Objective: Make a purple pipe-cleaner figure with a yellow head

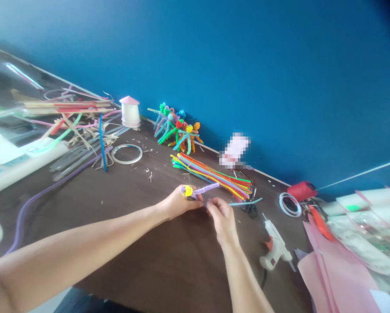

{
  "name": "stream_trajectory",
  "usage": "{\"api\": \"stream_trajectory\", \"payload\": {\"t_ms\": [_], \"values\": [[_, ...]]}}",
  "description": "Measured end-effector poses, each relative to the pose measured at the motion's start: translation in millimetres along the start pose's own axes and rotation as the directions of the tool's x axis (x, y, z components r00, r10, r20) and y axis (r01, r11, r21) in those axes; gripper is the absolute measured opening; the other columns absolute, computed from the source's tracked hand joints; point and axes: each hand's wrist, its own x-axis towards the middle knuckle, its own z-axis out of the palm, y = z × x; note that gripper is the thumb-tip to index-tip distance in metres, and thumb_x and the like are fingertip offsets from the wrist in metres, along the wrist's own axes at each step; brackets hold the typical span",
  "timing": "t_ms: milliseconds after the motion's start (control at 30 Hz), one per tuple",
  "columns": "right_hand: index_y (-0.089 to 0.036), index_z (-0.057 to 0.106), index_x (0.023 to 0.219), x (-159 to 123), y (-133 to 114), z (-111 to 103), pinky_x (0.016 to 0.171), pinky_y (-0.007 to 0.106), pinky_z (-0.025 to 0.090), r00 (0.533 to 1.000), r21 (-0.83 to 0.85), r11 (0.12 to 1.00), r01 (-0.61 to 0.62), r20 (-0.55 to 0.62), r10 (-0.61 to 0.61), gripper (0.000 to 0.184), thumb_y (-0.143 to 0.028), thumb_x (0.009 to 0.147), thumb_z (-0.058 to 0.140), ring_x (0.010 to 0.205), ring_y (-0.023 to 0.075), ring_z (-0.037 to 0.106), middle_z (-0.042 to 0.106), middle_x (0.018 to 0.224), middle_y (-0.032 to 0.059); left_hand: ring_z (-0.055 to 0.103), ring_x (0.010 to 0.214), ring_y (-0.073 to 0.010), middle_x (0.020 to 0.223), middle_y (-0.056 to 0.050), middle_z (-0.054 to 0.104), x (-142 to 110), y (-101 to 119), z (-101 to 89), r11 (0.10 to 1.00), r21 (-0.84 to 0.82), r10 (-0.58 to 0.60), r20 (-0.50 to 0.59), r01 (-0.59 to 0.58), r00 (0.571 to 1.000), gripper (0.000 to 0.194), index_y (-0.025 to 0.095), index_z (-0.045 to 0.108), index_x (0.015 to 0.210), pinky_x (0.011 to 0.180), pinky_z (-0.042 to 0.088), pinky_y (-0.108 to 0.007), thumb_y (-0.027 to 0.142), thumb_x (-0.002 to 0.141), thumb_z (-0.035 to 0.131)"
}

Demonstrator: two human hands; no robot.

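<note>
- while the left grip (181,202) clamps a lilac pipe cleaner (201,189) with a yellow coil (187,190), the right grip (222,217) pinches its end above the dark surface (168,256)
- pipe cleaner bundle (211,176) at 12 o'clock, glue gun (275,245) at 4 o'clock

- Blue wall (247,65) along the back of a dark wooden tabletop (168,265).
- Pipe-cleaner figures (178,130), multicoloured, grouped against the wall.
- Loose bundle of pipe cleaners (211,178) lying just in front of them.
- Small white tower with pink roof (130,112) near the wall.
- White ring (123,154) on the table; second white ring (290,204) just beside a red roll (301,191).
- White hot glue gun (275,245) lying on its side.
- Pink paper sheets (335,269), stacked at the right.
- Pale item on the wall (234,150), too blurred to tell.
</note>
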Motion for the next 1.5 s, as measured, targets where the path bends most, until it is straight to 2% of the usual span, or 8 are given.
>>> {"api": "stream_trajectory", "payload": {"t_ms": [167,333,667,900,1067,1200,1367,1500], "values": [[-0.018,0.048,0.081,-5,-1,5,0.064,0.024,0.043,0.946,-0.164,0.95,0.266,-0.142,-0.29,0.006,-0.021,0.077,0.051,0.066,0.0129,0.054,0.054,0.072,-0.0001,0.047,0.049,-0.0077,0.053,0.004,0.053,1,1,0.5,0.986,-0.133,-0.109,-0.016,0.106,0.994,0.015,0.013,0.056,0.064,0.05,0.039,-0.02,0.02,0.056,0.067],[-0.019,0.055,0.086,-8,-3,3,0.073,0.029,0.044,0.889,-0.328,0.844,0.424,-0.029,-0.458,0.012,-0.018,0.082,0.044,0.078,0.0163,0.057,0.06,0.082,0.0046,0.048,0.048,-0.0079,0.052,0.003,0.054,2,1,0.0,0.973,-0.192,-0.137,-0.02,0.131,0.99,0.016,0.012,0.057,0.064,0.049,0.039,-0.021,0.02,0.056,0.068],[-0.019,0.058,0.092,-4,1,0,0.077,0.029,0.046,0.926,-0.31,0.882,0.355,-0.014,-0.378,0.016,-0.018,0.079,0.05,0.084,0.0174,0.059,0.062,0.089,0.0056,0.048,0.051,-0.008,0.056,0.003,0.054,2,-3,0.0,0.98,-0.183,-0.094,-0.052,0.084,0.994,0.019,0.012,0.056,0.066,0.052,0.041,-0.021,0.021,0.056,0.069],[-0.019,0.058,0.086,-5,1,1,0.071,0.027,0.046,0.954,-0.278,0.919,0.279,-0.032,-0.3,0.011,-0.02,0.078,0.05,0.076,0.0169,0.06,0.064,0.083,0.0046,0.05,0.053,-0.0083,0.058,0.001,0.057,0,0,-5.7,0.979,0.169,0.121,-0.042,-0.113,0.992,0.013,0.012,0.059,0.067,0.051,0.039,-0.018,0.023,0.063,0.064],[-0.017,0.058,0.084,-4,-4,0,0.066,0.025,0.044,0.974,-0.218,0.951,0.219,0.0,-0.225,0.012,-0.023,0.077,0.05,0.071,0.0159,0.058,0.063,0.077,0.0036,0.054,0.058,-0.0103,0.062,-0.001,0.059,-4,6,-9.6,0.883,0.4,0.26,0.018,-0.245,0.966,0.012,0.013,0.06,0.069,0.055,0.041,-0.019,0.025,0.069,0.059],[-0.016,0.054,0.067,-3,-5,1,0.049,0.02,0.037,0.991,-0.163,0.979,0.121,0.084,-0.109,0.017,-0.028,0.078,0.049,0.053,0.0108,0.047,0.051,0.056,-0.0027,0.055,0.065,-0.0121,0.067,-0.002,0.059,-6,10,-10.6,0.782,0.509,0.379,0.068,-0.359,0.923,0.015,0.014,0.06,0.067,0.061,0.042,-0.021,0.028,0.072,0.056],[-0.016,0.049,0.063,-3,-3,3,0.047,0.019,0.033,0.989,-0.135,0.986,0.101,0.125,-0.084,0.022,-0.03,0.08,0.046,0.048,0.0084,0.039,0.042,0.052,-0.005,0.056,0.061,-0.0112,0.064,-0.001,0.06,-4,9,-9.0,0.883,0.4,0.262,0.009,-0.244,0.965,0.013,0.014,0.058,0.068,0.058,0.042,-0.02,0.026,0.071,0.057],[-0.017,0.052,0.081,-5,-2,2,0.058,0.023,0.041,0.972,-0.263,0.94,0.216,-0.034,-0.232,0.011,-0.026,0.076,0.051,0.06,0.0123,0.049,0.054,0.069,0.0001,0.053,0.055,-0.0096,0.06,0.001,0.059,1,3,-5.7,0.964,0.24,0.14,-0.089,-0.115,0.986,0.011,0.013,0.058,0.067,0.053,0.042,-0.019,0.023,0.065,0.061]]}}
